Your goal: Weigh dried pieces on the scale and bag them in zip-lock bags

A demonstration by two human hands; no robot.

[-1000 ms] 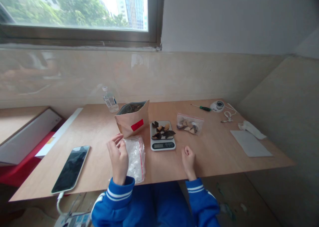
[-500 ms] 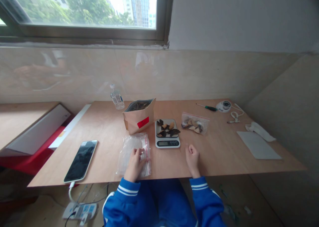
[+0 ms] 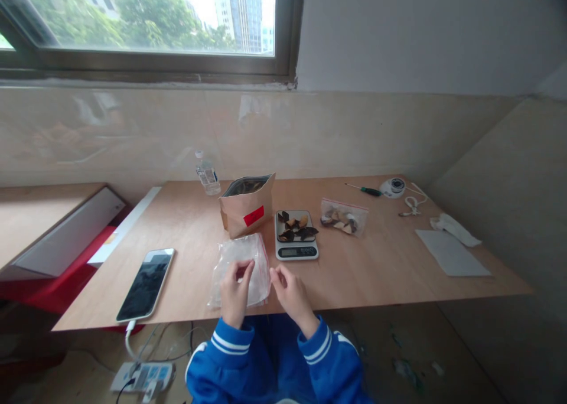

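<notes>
right now both bare hands are at the near edge of the tabletop (image 3: 376,274), over clear zip-lock bags (image 3: 237,251) with a red-lined seal, which lie flat just in front of the person. the left hand (image 3: 234,290) is above the plastic, thumb and fingertip drawn together; whether film is caught in that grip, i can't tell. the right hand (image 3: 293,293) has its thumb and forefinger curled toward each other right by the red-lined edge, and its grip is equally unclear.

just beyond the bags, a kraft stand-up pouch (image 3: 234,214) with a red label (image 3: 254,216) stands with its mouth gaping. to its right, a digital kitchen scale (image 3: 296,253) carries dark and tan dried pieces (image 3: 290,222), and beside that lies a filled zip-lock bag (image 3: 344,218) of similar pieces.

a smartphone (image 3: 146,286) lies at left, plugged into a white charging cable (image 3: 129,336). a plastic bottle (image 3: 207,176) stands near the wall; a green-handled screwdriver (image 3: 371,191) and a white dome camera (image 3: 393,187) sit far right.
</notes>
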